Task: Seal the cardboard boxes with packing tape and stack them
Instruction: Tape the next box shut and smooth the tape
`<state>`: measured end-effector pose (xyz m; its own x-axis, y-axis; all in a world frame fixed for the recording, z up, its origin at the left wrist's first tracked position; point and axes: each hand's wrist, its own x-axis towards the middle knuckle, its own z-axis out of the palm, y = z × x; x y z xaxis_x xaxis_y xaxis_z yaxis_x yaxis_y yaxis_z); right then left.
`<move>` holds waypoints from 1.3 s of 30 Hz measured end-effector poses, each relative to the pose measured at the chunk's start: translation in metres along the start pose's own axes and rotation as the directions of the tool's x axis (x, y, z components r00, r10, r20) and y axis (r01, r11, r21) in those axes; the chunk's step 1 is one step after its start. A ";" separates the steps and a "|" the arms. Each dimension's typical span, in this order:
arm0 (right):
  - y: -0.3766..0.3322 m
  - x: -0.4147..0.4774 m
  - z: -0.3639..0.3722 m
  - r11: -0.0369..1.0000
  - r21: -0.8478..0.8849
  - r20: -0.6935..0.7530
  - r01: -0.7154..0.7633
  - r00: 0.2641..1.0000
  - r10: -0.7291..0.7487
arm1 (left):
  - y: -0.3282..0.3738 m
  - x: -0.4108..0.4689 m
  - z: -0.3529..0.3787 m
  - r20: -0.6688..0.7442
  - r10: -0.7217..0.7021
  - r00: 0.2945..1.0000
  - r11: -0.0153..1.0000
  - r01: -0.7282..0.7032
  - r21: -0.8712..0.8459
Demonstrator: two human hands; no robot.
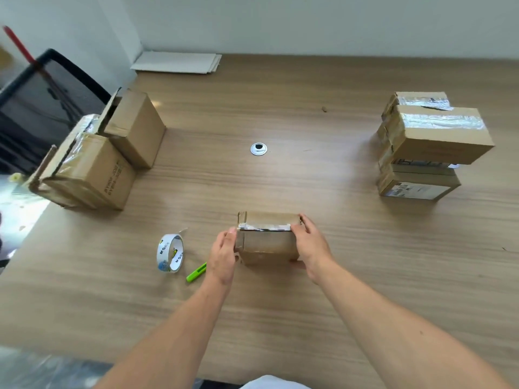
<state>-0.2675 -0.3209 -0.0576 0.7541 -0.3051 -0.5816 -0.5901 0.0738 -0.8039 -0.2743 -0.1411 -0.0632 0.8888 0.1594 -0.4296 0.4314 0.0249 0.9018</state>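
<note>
The small cardboard box (268, 240) sat low in the middle of the frame on the wooden table (351, 262), held between both hands. It was plain brown and creased. A shiny strip of clear tape ran along the seam on its top and wrinkled at the ends, and a loose bit of flap showed at its lower left corner.

The left hand (223, 256) lay flat against the box's left end, with the fingers straight and close together. The right hand (311, 245) grasped the right end, with the fingers bent over the top edge and the thumb at the near bottom corner.

Just left of the left hand lay a green cutter (196, 272). Beside it a roll of packing tape (170, 252) stood on edge, with "M&G" printed on the white inner core.

At the right of the frame stood a stack of taped boxes (432, 141). The lowest carried a white label too small to read. At the left, two larger boxes (90, 172) touched each other. One had flaps standing up, and the nearer one bore two lines of dark print, blurred beyond reading.

A round grommet (258, 149) sat in the middle of the table. White flat sheets (177, 62) lay in the upper left, and a black chair (42, 88) stood at the left edge.
</note>
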 end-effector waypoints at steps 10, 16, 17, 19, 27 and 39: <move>-0.011 -0.011 0.001 0.955 -0.245 -0.108 0.168 0.974 -0.199 | 0.010 0.012 -0.020 -0.008 0.035 0.999 0.999 -0.035 -0.009; -0.070 -0.022 0.024 0.880 -0.283 -0.162 0.381 0.886 -0.436 | 0.054 0.049 -0.061 -0.119 0.262 0.958 0.951 -0.236 0.198; -0.078 -0.025 0.035 0.850 -0.289 -0.145 0.440 0.857 -0.494 | 0.060 0.057 -0.071 -0.161 0.288 0.944 0.936 -0.242 0.256; -0.089 -0.033 0.063 0.788 -0.269 -0.102 0.553 0.797 -0.595 | 0.064 0.069 -0.092 -0.250 0.268 0.930 0.906 -0.155 0.395; -0.054 -0.038 0.188 0.994 -0.072 0.284 0.081 0.957 -0.057 | 0.039 0.066 -0.144 -0.241 -0.151 0.959 0.764 0.268 0.588; 0.008 -0.005 0.259 0.885 -0.111 0.239 -0.452 0.852 0.466 | 0.017 0.075 -0.174 -0.090 -0.175 0.980 0.919 0.195 0.342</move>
<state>-0.2012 -0.0725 -0.0928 0.4368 0.0008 -0.8996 -0.8953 0.0982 -0.4346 -0.2272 0.0428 -0.0714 0.7822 0.2405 -0.5747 0.6229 -0.2835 0.7291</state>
